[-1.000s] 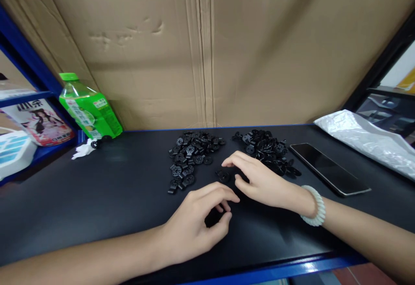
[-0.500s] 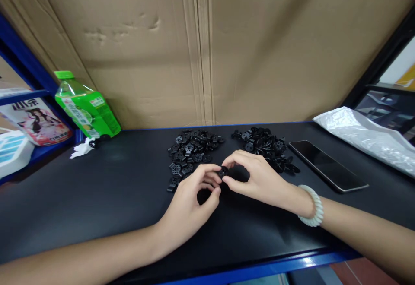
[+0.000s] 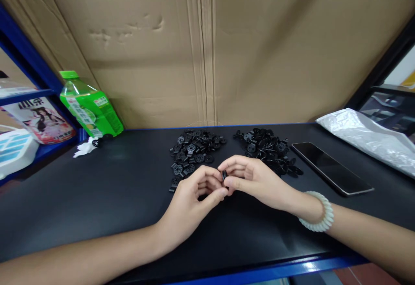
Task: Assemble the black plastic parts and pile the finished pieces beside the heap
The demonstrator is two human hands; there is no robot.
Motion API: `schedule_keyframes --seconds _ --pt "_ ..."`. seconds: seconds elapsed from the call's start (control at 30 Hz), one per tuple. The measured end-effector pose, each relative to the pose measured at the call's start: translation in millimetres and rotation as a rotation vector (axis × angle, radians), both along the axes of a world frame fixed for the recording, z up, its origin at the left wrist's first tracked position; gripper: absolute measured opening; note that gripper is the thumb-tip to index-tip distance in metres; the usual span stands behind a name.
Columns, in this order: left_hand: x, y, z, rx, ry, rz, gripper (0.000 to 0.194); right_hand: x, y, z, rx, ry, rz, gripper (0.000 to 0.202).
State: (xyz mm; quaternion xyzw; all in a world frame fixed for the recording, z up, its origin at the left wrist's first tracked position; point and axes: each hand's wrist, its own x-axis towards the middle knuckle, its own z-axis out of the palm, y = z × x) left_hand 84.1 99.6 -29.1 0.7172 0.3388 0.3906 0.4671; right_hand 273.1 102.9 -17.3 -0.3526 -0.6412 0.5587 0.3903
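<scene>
A small black round plastic part (image 3: pixel 224 175) is pinched between my two hands and now shows nearly edge-on. My left hand (image 3: pixel 192 201) is closed on its left side, fingers curled and thumb tip against the right fingers. My right hand (image 3: pixel 256 182), with a pale coiled band on the wrist, grips the part between thumb and forefinger. Behind the left hand lies a pile of black perforated round parts with tabs (image 3: pixel 191 149). A second pile, of black disc parts (image 3: pixel 267 147), lies behind the right hand. The fingers hide most of the held part.
A dark phone (image 3: pixel 332 168) lies right of the piles, beside a silvery plastic bag (image 3: pixel 366 134). At the left stand a green bottle (image 3: pixel 92 108) and a white crumpled piece (image 3: pixel 86 147) with black parts. A cardboard sheet (image 3: pixel 145 52) backs the black table (image 3: pixel 81 203).
My hands have drawn closer together, and the left thumb now meets the right fingers. The held part has turned from showing its face to nearly edge-on. The view has shifted slightly.
</scene>
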Motion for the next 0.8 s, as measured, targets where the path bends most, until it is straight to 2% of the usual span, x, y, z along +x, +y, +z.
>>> schedule_keyframes --seconds 0.13,0.27,0.4,0.5,0.7,0.8 --pt "0 1 0.0 -0.019 -0.030 0.020 0.026 3 1 0.5 -0.117 0.082 0.043 0.038" --pt "-2 1 0.3 0.050 0.017 0.039 0.021 7 2 1.3 -0.199 0.111 0.082 0.047" --pt "-3 -1 1.5 0.114 0.026 0.036 0.018 11 2 1.8 -0.209 0.123 0.142 0.053" --pt "-2 -2 2.4 0.173 0.027 0.044 0.014 14 0 2.6 -0.230 0.141 0.165 0.052" --pt "-2 -2 1.3 0.300 0.056 0.035 0.018 13 -4 7.7 -0.411 0.161 0.293 0.041" --pt "-2 -2 0.3 0.362 0.143 0.038 0.021 8 -5 9.8 -0.371 0.069 0.326 0.041"
